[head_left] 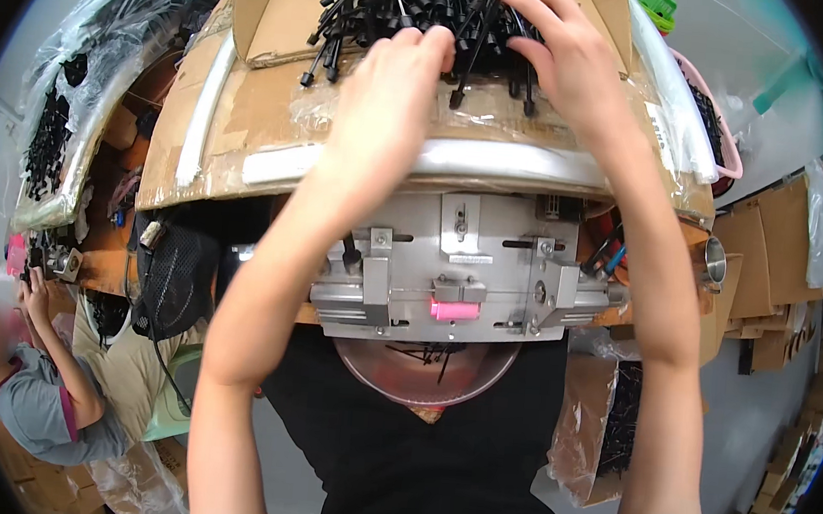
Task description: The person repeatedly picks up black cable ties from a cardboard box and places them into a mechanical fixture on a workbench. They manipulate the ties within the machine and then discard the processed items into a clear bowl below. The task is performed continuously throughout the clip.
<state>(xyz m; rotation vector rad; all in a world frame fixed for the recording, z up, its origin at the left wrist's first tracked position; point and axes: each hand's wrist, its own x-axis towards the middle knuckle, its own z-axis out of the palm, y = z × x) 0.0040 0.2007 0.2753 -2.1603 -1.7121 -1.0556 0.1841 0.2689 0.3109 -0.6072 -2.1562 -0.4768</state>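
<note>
Rods (421, 7), black and thin with knobbed ends, lie heaped straight ahead of me in an open cardboard box (291, 1). Their long axes cross every way, though several at the front edge point down toward me. My left hand (397, 77) is at the heap's near side, fingers bunched; I cannot tell whether they grip a rod. My right hand (567, 61) is at the heap's right flank, about as close, thumb and forefinger spread apart beside the rods. My hands are apart from each other, with rods between them. Only the tangle itself stands in the way. Nearer me, a shiny white strip (496, 162) runs across beneath my forearms (333, 212). Then a metal fixture (411, 257) with a pink cylinder (456, 311) sits between them, and a clear bowl (368, 374) holding a few rods is below it. Out left are a black mesh bag (179, 268) and a co-worker (52, 407); out right, a steel cup (714, 260)
</note>
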